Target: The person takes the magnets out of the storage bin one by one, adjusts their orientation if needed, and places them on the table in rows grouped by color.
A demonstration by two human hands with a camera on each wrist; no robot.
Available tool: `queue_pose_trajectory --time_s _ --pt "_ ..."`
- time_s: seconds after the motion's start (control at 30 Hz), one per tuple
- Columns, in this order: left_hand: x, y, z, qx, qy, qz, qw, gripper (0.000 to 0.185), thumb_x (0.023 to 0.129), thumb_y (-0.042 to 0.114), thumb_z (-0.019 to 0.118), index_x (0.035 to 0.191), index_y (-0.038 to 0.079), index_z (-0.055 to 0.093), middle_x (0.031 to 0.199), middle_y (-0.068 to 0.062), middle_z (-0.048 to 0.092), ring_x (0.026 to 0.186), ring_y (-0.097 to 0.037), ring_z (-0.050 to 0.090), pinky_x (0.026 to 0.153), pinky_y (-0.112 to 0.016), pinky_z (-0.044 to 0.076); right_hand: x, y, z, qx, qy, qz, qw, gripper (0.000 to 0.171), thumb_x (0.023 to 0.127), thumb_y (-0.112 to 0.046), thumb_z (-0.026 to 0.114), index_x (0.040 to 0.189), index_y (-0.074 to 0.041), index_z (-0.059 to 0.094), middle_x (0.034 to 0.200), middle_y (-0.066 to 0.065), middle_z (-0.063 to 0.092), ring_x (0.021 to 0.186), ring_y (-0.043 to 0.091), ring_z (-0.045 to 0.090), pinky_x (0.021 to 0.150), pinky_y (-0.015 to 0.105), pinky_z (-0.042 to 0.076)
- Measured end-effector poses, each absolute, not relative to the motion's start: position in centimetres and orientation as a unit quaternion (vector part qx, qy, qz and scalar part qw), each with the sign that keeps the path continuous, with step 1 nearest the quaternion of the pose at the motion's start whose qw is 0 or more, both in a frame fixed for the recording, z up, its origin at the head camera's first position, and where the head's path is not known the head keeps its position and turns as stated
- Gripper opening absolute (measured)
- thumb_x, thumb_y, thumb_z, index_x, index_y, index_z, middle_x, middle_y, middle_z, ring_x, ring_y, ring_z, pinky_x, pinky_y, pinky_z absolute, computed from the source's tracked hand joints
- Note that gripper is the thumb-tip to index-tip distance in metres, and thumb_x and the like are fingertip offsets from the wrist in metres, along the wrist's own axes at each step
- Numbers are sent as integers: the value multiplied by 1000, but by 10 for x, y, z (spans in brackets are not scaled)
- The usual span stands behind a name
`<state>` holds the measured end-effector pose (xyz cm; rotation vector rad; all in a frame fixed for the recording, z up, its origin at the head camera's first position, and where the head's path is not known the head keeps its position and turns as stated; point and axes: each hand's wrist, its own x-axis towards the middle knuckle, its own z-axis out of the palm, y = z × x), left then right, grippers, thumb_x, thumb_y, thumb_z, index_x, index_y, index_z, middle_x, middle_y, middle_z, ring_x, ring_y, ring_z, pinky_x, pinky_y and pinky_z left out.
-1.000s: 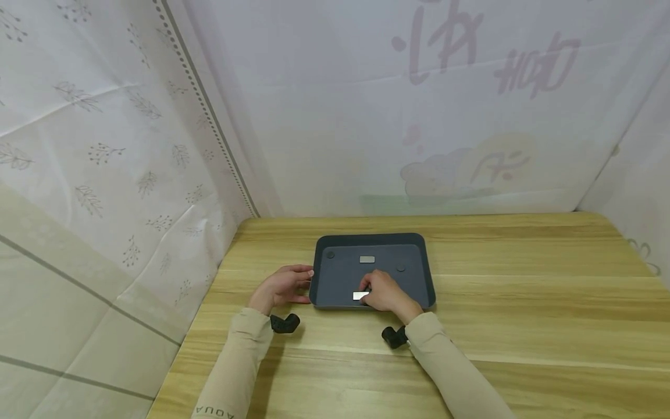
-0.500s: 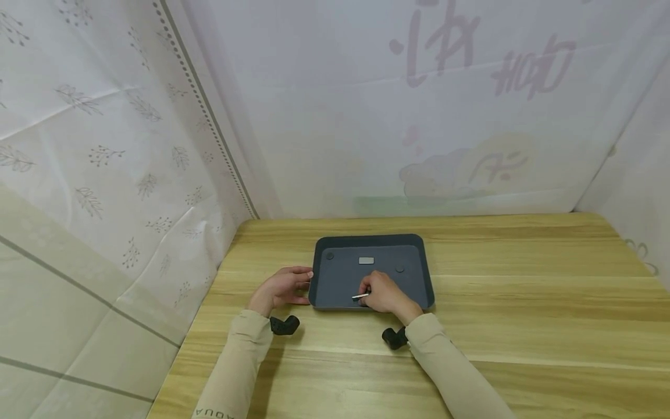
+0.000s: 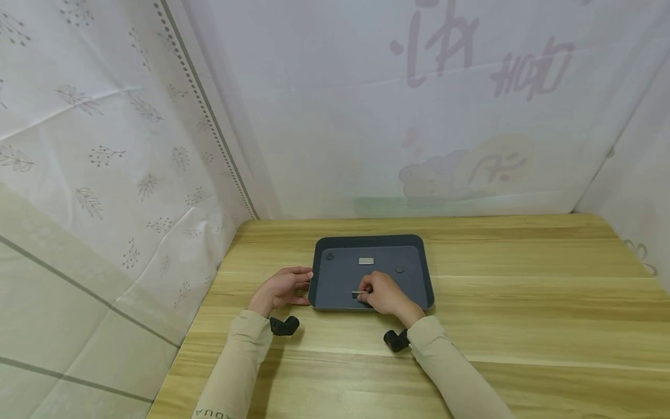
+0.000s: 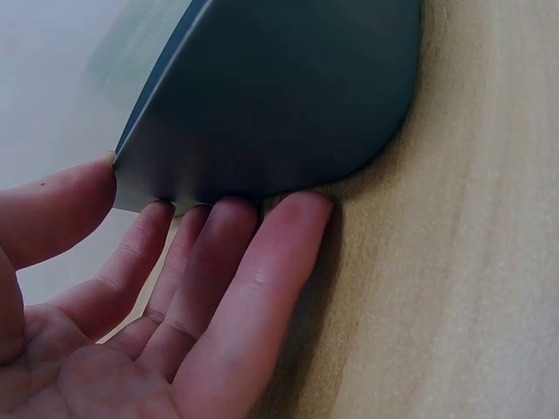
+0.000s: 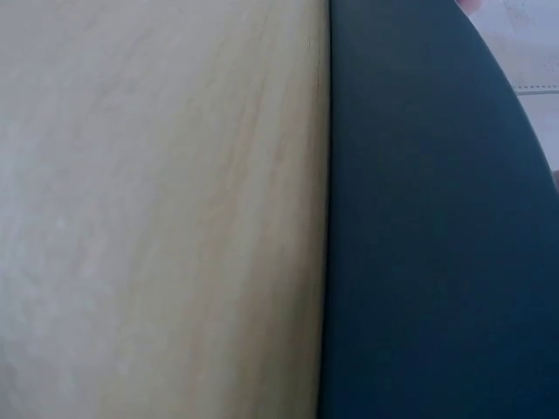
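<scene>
A dark grey tray (image 3: 337,282) lies on the wooden table. My left hand (image 3: 282,288) is at its left side; in the left wrist view its fairly straight fingers touch the outer wall (image 4: 262,105), thumb tip against the rim. Over the tray's near part, my right hand (image 3: 384,292) pinches a small flat silver rectangle (image 3: 356,293), seen nearly edge-on. Whether this piece touches the tray floor I cannot tell. A second silver rectangle (image 3: 366,261) lies flat farther back. The right wrist view shows mostly tray wall (image 5: 428,218), with the held piece out of sight.
Two small dark discs sit in the tray, one at back left (image 3: 329,256) and one at right (image 3: 399,269). Wooden tabletop (image 3: 523,302) extends around the tray. Patterned cloth (image 3: 335,116) hangs behind the table. Black wrist mounts (image 3: 285,326) sit by both sleeves.
The silver rectangle in my right fingers has tipped from showing its bright flat face to nearly edge-on. My left hand and the tray stay in place.
</scene>
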<state>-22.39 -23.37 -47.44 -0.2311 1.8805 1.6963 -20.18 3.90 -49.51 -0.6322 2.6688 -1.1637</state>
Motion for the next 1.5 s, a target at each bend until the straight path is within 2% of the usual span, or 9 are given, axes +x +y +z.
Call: queue_pose_trajectory --time_s 0.4,0.67,0.87,1.2,1.37,1.5 --pt "-224 -234 -474 -85 705 640 294 46 101 19 51 142 -1 42 105 -7 63 92 -17 61 74 -40 55 -202 42 -493 -170 876 -446 73 4 89 -13 69 89 -10 70 74 -1 63 63 10 53 60 26 44" --pt "-226 -237 -473 -77 701 638 308 52 102 19 49 150 8 32 123 -11 58 100 -18 60 79 -43 55 -201 43 -491 -147 860 -482 74 11 90 -13 69 100 -11 70 89 -1 68 77 9 59 70 29 48" --pt "-227 -238 -469 -75 694 643 314 53 102 18 49 151 11 30 127 -14 56 104 -20 59 82 -45 54 -200 43 -490 -152 852 -496 70 18 90 -13 69 107 -13 70 93 0 66 75 11 54 68 29 45" --pt "-226 -237 -470 -77 694 642 315 52 103 19 47 152 14 30 128 -14 56 108 -22 58 83 -46 54 -200 45 -490 -168 841 -511 59 21 89 -15 70 110 -14 70 88 1 64 68 13 49 62 26 41" --pt "-225 -236 -471 -88 695 644 308 50 103 18 48 151 16 33 126 -13 57 107 -22 59 81 -46 54 -200 50 -486 -198 833 -514 51 24 89 -17 70 112 -10 70 92 3 66 69 13 47 62 25 40" --pt "-225 -234 -473 -87 692 646 309 50 103 18 48 150 17 34 127 -13 57 107 -22 59 81 -45 54 -201 57 -479 -224 823 -520 50 28 90 -17 69 115 -4 68 87 6 63 64 12 43 59 25 37"
